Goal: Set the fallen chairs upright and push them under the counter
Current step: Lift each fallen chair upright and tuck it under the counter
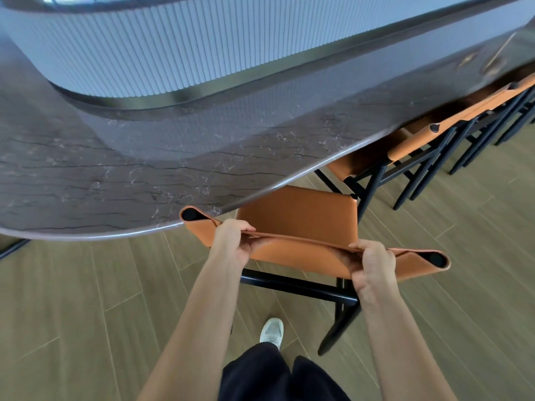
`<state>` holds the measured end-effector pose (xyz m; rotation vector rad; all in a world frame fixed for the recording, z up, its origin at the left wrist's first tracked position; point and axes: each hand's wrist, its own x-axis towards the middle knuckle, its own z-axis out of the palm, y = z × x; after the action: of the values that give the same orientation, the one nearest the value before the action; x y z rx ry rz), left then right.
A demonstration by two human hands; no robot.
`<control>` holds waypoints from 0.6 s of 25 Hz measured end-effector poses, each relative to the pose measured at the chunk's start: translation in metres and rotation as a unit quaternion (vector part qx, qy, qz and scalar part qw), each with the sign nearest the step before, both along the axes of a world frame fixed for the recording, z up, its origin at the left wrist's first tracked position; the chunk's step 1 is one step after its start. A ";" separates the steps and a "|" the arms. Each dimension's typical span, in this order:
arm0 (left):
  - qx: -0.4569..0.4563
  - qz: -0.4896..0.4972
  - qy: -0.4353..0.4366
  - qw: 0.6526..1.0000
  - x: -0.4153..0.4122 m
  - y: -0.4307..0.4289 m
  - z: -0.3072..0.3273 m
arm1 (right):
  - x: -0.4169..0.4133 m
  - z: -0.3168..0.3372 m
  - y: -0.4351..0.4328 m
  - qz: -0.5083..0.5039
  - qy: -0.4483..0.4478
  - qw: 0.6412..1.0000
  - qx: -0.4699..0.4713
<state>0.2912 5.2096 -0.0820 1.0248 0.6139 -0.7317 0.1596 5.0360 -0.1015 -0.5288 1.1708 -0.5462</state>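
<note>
dark trousers point(260, 371) and a pale shoe point(272, 331) sat lowest in view, above the wooden floor point(86, 299). the left hand point(231, 241) and right hand point(372, 266), set apart, each curled around the top edge of the backrest of an orange chair point(298, 212). it stood upright, its seat partly beneath the marble table point(115, 175) edge. other chairs point(417, 140) lined the table to the right.

Wood-plank floor point(86, 299) (pale), ribbed white panelling point(202, 44)
</note>
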 end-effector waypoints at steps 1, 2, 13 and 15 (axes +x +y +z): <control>0.003 0.000 0.004 1.000 0.006 -0.007 0.002 | 0.005 0.003 -0.006 -0.005 -0.002 1.000 -0.003; 0.006 -0.003 0.008 1.000 0.012 -0.012 0.002 | 0.009 0.005 -0.010 -0.007 -0.007 1.000 -0.005; 0.019 -0.022 0.032 0.999 0.045 -0.035 0.012 | 0.036 0.012 -0.031 -0.010 0.017 1.000 -0.009; 0.015 -0.026 0.035 0.999 0.047 -0.034 0.011 | 0.037 0.013 -0.030 -0.009 0.024 1.000 -0.007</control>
<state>0.3382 5.1757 -0.0712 1.0487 0.6625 -0.8095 0.1961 5.0056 -0.0888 -0.5472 1.2199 -0.5605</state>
